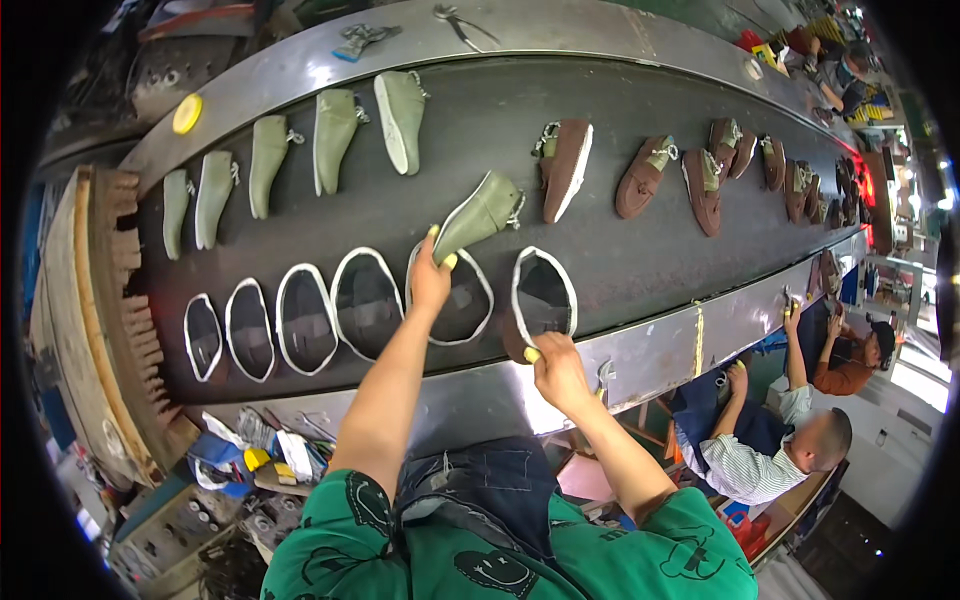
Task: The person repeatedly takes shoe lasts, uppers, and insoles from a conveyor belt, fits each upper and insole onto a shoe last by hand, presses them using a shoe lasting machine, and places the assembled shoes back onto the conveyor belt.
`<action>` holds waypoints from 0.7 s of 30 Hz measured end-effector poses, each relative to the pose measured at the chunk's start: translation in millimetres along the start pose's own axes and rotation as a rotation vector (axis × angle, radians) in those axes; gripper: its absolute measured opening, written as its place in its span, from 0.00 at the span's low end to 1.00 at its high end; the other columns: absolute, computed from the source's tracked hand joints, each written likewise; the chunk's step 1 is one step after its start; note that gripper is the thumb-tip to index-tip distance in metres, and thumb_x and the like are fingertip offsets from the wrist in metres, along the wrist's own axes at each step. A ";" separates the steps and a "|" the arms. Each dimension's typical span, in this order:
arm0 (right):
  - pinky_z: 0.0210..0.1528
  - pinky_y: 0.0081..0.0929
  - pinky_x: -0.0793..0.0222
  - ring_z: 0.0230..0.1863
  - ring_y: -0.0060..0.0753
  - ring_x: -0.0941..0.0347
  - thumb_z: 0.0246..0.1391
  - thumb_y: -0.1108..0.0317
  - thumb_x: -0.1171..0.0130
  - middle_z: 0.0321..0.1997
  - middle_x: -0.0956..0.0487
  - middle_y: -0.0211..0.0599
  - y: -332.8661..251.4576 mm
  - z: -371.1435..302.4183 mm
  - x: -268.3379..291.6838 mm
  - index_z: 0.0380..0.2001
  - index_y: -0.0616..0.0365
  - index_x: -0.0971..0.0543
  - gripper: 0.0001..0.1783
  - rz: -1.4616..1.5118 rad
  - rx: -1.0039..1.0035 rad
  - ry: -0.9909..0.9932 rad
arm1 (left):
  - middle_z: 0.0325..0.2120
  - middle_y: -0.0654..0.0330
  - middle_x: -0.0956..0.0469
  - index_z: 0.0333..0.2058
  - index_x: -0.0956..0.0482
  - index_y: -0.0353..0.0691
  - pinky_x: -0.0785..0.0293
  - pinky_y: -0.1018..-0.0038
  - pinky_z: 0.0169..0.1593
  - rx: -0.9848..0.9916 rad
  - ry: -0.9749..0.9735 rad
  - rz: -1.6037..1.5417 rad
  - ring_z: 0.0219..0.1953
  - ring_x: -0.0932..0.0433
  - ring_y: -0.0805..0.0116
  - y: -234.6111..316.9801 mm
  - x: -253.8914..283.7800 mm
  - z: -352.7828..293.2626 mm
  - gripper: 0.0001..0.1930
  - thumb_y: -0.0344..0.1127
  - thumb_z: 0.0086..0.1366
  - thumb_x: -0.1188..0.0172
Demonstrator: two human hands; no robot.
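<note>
My left hand (430, 280) grips the heel of an olive-green shoe upper (480, 212), lifted and tilted above the dark conveyor belt (610, 260). My right hand (558, 368) holds the near edge of a dark sole with a white rim (544, 295), at the right end of a row of several such soles (305, 318). Both hands have yellow fingertip covers. The sole under my left hand (462, 300) lies partly hidden by that hand.
Several green uppers (335, 135) lie along the belt's far side, brown uppers (565, 165) further right. The belt has metal rims (660, 350). A yellow round object (187, 113) sits on the far rim. Seated persons (770, 440) work at right. Tools and clutter lie lower left (260, 455).
</note>
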State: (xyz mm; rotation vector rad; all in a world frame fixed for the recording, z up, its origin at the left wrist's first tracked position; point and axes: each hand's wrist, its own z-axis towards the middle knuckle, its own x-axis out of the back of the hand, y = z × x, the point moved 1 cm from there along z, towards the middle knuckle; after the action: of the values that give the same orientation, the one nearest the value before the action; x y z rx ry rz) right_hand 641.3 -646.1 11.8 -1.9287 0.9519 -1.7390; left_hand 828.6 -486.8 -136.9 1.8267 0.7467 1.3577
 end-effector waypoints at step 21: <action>0.46 0.35 0.25 0.40 0.40 0.23 0.58 0.71 0.56 0.41 0.21 0.47 -179.8 -25.0 -122.8 0.39 0.70 0.25 0.13 1.385 -0.548 -0.344 | 0.37 0.60 0.20 0.43 0.22 0.32 0.25 0.73 0.43 0.255 0.227 -1.012 0.37 0.22 0.71 -7.1 377.4 -300.4 0.14 0.38 0.67 0.45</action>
State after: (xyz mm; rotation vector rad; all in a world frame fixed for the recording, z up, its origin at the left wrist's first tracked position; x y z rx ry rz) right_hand 657.8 -430.8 48.7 -1.0729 2.0137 -0.3490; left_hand 643.1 -118.4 113.6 1.1331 1.7202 0.7918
